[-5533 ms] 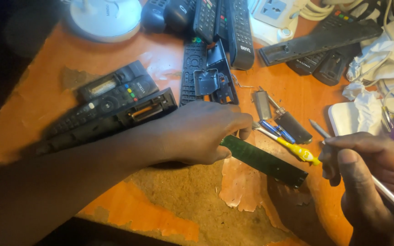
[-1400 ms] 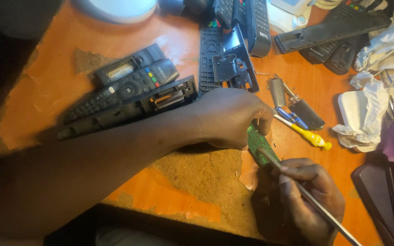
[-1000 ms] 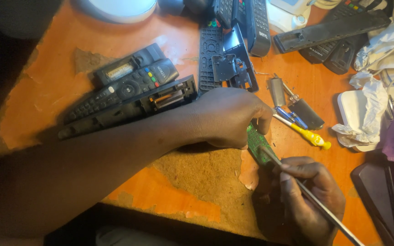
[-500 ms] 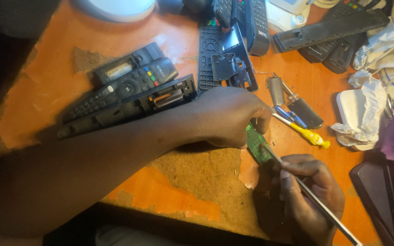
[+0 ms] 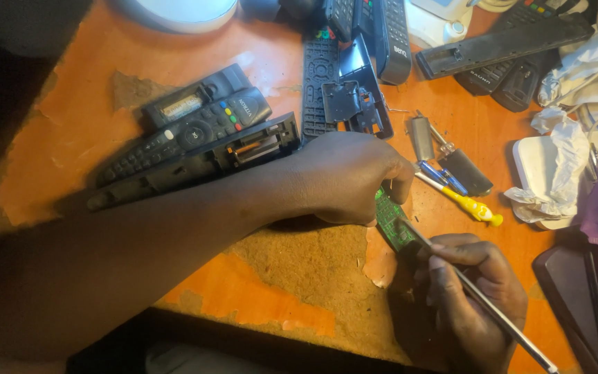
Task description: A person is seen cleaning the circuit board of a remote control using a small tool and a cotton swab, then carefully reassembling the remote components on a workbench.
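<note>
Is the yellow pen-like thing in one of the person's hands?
No. The yellow tool lies on the orange table, while the right hand grips a thin metal rod.

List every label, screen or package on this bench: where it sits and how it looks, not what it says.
Small display window: on the opened black remote at upper left, a pale rectangle.
Printed mark: lower end of the black remote at top centre, small pale lettering.
Printed mark: on the black remote with coloured buttons, left of the left hand, small and pale.
No packages visible.
</note>
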